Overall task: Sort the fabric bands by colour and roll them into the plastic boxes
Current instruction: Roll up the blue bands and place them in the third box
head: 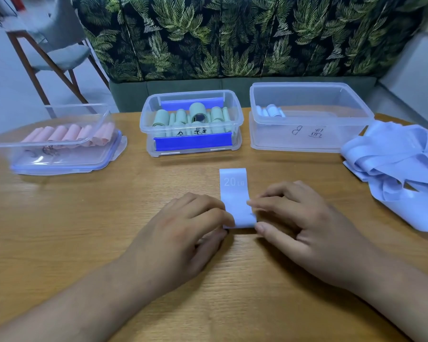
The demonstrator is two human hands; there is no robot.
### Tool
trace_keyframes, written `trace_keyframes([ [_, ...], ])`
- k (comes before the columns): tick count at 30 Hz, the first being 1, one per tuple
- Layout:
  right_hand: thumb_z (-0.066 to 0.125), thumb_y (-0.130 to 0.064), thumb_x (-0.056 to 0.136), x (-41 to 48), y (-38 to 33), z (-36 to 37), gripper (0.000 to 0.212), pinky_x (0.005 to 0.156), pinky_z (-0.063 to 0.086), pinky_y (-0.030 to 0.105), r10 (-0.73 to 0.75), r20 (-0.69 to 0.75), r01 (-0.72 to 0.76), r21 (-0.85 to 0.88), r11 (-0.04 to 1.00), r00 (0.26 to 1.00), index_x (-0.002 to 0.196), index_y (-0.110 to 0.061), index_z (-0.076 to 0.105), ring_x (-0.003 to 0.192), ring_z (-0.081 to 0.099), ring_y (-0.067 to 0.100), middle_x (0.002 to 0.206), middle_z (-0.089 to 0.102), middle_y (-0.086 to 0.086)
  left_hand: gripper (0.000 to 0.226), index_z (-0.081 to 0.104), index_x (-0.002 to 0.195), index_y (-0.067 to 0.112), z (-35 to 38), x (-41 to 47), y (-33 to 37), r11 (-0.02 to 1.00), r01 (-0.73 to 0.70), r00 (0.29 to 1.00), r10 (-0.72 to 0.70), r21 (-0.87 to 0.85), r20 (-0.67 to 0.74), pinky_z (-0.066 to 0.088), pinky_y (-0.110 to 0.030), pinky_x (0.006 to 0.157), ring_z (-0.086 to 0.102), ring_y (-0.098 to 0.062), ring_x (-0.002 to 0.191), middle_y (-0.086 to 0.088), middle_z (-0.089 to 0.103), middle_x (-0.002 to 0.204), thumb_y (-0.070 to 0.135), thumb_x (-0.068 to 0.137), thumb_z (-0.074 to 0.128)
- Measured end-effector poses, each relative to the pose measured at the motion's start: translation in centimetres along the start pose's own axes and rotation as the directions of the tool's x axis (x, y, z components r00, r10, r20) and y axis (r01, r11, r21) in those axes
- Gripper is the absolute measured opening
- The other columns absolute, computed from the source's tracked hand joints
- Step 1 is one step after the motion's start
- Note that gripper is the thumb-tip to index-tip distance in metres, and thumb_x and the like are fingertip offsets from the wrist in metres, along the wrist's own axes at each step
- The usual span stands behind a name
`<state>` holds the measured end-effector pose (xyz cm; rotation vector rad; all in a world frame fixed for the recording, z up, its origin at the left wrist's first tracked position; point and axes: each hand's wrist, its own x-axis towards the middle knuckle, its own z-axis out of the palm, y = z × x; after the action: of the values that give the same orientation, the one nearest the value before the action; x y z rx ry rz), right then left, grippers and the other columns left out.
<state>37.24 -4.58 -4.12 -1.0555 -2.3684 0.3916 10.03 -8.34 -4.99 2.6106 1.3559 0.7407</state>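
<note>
Pinching hands: left hand (183, 230), right hand (304, 218) grip blue band (234, 193), near end rolled.
Band: smooth flat strip.
Beyond band: clear box (149, 134).

I can't read the black marks on the pink-roll box (59, 156); that side smears. The loose blue pile (393, 154) runs off the right edge. My left hand (181, 233) and right hand (304, 225) cover the near corners of the band (234, 193), so I cannot judge its roll.

A pale blue band (234, 193) lies flat, its near end rolled. Loose blue bands (393, 154) lie piled on the right.
</note>
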Motion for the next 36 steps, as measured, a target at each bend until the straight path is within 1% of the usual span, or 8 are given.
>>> trace_keyframes([
  [3,0.066,-0.012,0.097,-0.1,-0.2,-0.4,0.017,0.094,0.047,0.031,-0.123,-0.036,0.124,0.037,0.992,0.992,0.107,-0.022,0.075,0.108,0.059,0.013,0.115,0.065,-0.013,0.018,0.07,0.12,0.024,0.0,0.0,-0.1,1.0,0.022,1.0,-0.022,-0.004,0.014,0.051,-0.041,0.091,0.062,-0.017,0.111,0.011,0.063,0.122,0.02,0.102,0.067],
  [5,0.064,-0.007,0.095,-0.1,-0.2,-0.3,0.021,0.092,0.049,0.036,-0.171,0.007,0.171,0.013,0.985,0.985,0.102,-0.023,0.076,0.108,0.059,0.012,0.111,0.065,-0.015,0.02,0.068,0.123,0.025,0.0,0.1,-0.1,0.999,0.045,0.999,-0.045,-0.012,0.022,0.051,-0.04,0.092,0.062,-0.016,0.113,0.012,0.062,0.123,0.023,0.103,0.065],
  [13,0.051,-0.023,0.102,0.1,0.3,0.1,0.032,0.102,0.048,0.039,-0.054,0.029,0.054,-0.006,0.999,0.998,0.123,-0.033,0.074,0.127,0.054,0.009,0.133,0.061,-0.025,0.045,0.056,0.146,0.027,0.0,0.2,-0.2,0.987,0.155,0.985,-0.157,0.035,0.067,0.043,-0.036,0.11,0.051,-0.011,0.131,0.015,0.057,0.135,0.044,0.104,0.056],
  [17,0.053,-0.014,0.096,0.2,0.7,0.3,0.049,0.108,0.047,0.044,0.022,0.076,-0.021,-0.012,1.0,0.997,0.136,-0.039,0.065,0.137,0.049,0.006,0.144,0.054,-0.031,0.06,0.043,0.159,0.025,0.1,0.1,0.0,0.984,0.173,0.982,-0.176,0.05,0.071,0.036,-0.032,0.118,0.044,-0.011,0.141,0.011,0.05,0.149,0.044,0.104,0.055],
  [22,0.05,-0.015,0.094,0.3,0.6,0.1,0.06,0.115,0.041,0.039,0.059,0.121,-0.055,-0.03,0.998,0.991,0.147,-0.042,0.055,0.142,0.041,0.0,0.149,0.048,-0.035,0.04,0.058,0.145,0.019,-0.2,0.4,0.3,0.998,0.051,0.998,-0.051,0.022,0.027,0.039,-0.033,0.116,0.049,-0.016,0.138,0.007,0.055,0.143,0.024,0.105,0.062],
  [25,0.049,-0.015,0.095,0.4,0.5,0.2,0.061,0.117,0.037,0.034,0.065,0.134,-0.061,-0.034,0.998,0.989,0.15,-0.043,0.052,0.143,0.039,-0.001,0.151,0.046,-0.035,0.044,0.057,0.147,0.018,0.0,0.5,0.1,0.999,0.01,0.999,-0.012,0.049,0.041,0.039,-0.036,0.117,0.049,-0.019,0.138,0.007,0.056,0.143,0.017,0.103,0.062],
  [32,0.045,-0.017,0.096,0.4,0.7,0.4,0.063,0.118,0.033,0.031,0.083,0.143,-0.076,-0.051,0.996,0.986,0.153,-0.042,0.049,0.143,0.036,-0.003,0.152,0.045,-0.034,0.047,0.051,0.154,0.023,0.4,0.4,-0.1,0.983,-0.006,0.996,-0.01,0.182,0.088,0.04,-0.042,0.117,0.044,-0.02,0.145,0.009,0.051,0.153,0.027,0.106,0.051],
  [36,0.044,-0.023,0.106,0.5,0.9,0.6,0.056,0.125,0.026,0.032,0.081,0.125,-0.074,-0.054,0.996,0.989,0.159,-0.041,0.041,0.15,0.03,-0.001,0.162,0.035,-0.03,0.052,0.048,0.156,0.025,0.4,0.5,0.1,0.964,0.017,0.996,-0.04,0.267,0.081,0.045,-0.044,0.111,0.048,-0.021,0.142,0.01,0.051,0.155,0.035,0.104,0.048],
])
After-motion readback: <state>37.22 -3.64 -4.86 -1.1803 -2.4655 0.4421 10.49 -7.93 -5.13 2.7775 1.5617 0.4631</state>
